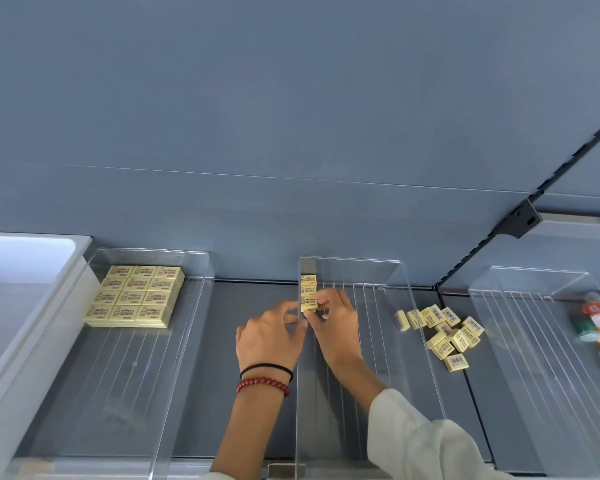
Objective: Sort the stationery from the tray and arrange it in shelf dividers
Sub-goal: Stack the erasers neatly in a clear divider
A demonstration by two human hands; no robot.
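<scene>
Item 1, right hand [336, 317]: centre of the frame, inside the middle divider [374, 306]. I logged its thumb and fingers pinching one small yellow block [309, 304], at the near end of a short row [308, 285] along the divider's left wall.

Item 2, left hand [271, 336]: just left of that wall, fingers curled toward the same block. I could not tell whether it gripped the block or only touched the wall.

Item 3, loose blocks [442, 336]: right of centre, heaped on the shelf [253, 341] beside the middle divider.

Item 4, yellow pads [136, 296]: left of centre, in a neat grid in the left divider [187, 341].

Handling note: I judged the step to be seating this block. It wanted pressing flush to its neighbour and the wall, label matching, and release only once it lay flat.
</scene>
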